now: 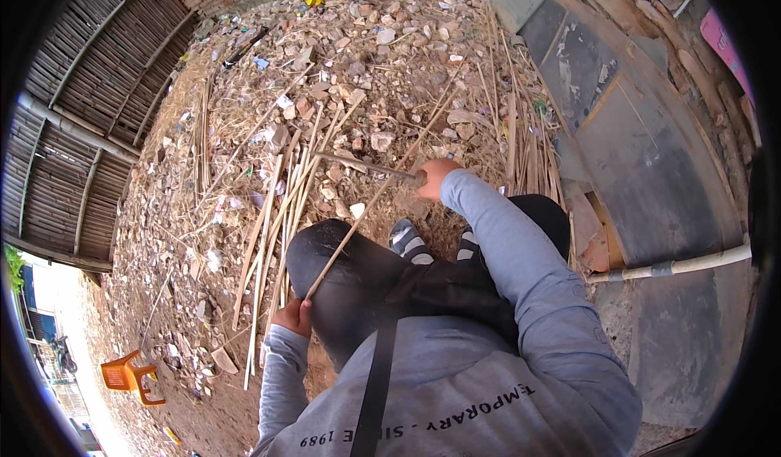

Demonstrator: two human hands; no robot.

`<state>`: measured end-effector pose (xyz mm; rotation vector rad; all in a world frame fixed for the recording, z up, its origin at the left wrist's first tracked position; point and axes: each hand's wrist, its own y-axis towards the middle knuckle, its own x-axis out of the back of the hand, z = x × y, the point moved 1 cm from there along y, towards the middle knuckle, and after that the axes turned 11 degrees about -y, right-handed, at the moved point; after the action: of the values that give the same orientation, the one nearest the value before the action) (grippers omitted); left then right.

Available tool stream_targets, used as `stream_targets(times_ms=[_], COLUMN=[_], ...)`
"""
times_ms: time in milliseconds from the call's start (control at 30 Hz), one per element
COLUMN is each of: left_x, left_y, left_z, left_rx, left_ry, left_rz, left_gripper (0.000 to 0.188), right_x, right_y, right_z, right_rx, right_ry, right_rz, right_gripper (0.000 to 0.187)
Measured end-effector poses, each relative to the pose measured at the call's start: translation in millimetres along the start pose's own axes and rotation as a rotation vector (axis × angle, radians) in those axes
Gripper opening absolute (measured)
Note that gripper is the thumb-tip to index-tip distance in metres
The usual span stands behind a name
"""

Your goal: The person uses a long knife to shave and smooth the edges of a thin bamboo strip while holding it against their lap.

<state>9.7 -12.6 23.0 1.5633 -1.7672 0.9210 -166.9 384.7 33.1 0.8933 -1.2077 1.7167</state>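
My right hand point(437, 174) was clenched around the handle of a long dark blade point(366, 165), which ran out to the left over the rubble, its tip near a bundle of split bamboo strips point(281, 213). My left hand point(294, 317) sat low beside my left knee, fingers point(303, 311) curled around the lower end of a thin bamboo stick point(370, 205); that stick slanted up and to the right across my knee, passing under the blade just beside my right hand. I was squatting, dark trousers and striped socks point(409, 244) showing between my grey sleeves. More pale strips lay on the ground to my left, some side by side, some crossed. Beyond them spread a heap of broken brick and stone point(366, 67). Upright canes point(517, 132) stood at the right of the heap, against a dark sheet-metal panel point(643, 156). A white pipe point(675, 266) lay across the lower right. Far off at lower left stood an orange plastic chair point(126, 376), and a slatted bamboo wall point(89, 91) ran along the left.
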Motion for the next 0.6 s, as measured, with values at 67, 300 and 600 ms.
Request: stream_targets(times_ms=[67,300,600], left_x=[1.2,-5.3,-3.4], left_y=[1.3,-0.1,1.5], left_z=[-3.6,2.5,-1.3], left_rx=[0.031,0.008,0.022], left_ry=[0.029,0.002,0.013], left_rz=[0.020,-0.027,-0.012], left_gripper=[0.039,0.040,0.041], right_x=[-3.1,-1.1,-5.0], right_y=[6.3,-2.9,7.6], right_z=[-8.3,11.4,-8.2], right_rx=[-0.119,-0.014,-0.052], right_ry=[0.014,-0.033,0.017], right_rz=[0.016,-0.030,-0.069], right_gripper=[0.040,0.040,0.046])
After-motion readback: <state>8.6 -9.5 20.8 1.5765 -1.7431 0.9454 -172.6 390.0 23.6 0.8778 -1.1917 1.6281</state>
